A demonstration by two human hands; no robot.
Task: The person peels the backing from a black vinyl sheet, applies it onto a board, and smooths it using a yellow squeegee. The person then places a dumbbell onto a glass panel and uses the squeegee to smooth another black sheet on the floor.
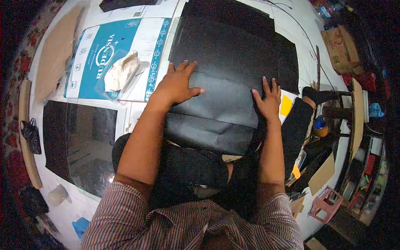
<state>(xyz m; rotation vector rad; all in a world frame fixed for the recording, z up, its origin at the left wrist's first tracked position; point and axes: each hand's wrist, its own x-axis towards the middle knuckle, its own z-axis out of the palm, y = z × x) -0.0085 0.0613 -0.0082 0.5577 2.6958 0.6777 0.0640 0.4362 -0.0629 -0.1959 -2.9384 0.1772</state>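
Note:
A large black sheet (225, 54) lies on the white floor and reaches back to my lap, with a crease across its near part. My left hand (177, 85) rests on the sheet's left side, fingers spread and thumb pointing right. On the right edge of the sheet is my right hand (268, 98), its fingers apart too. Neither hand holds anything. Just right of my right hand is a yellow piece (286, 105).
A blue and white flattened carton (98, 54) carries a crumpled cream cloth (121, 73) at the left. Nearer sits a clear sheet over black material (89, 146). Rightward are a cardboard box (339, 48), a pink stool (326, 204) and an orange-handled tool (296, 171).

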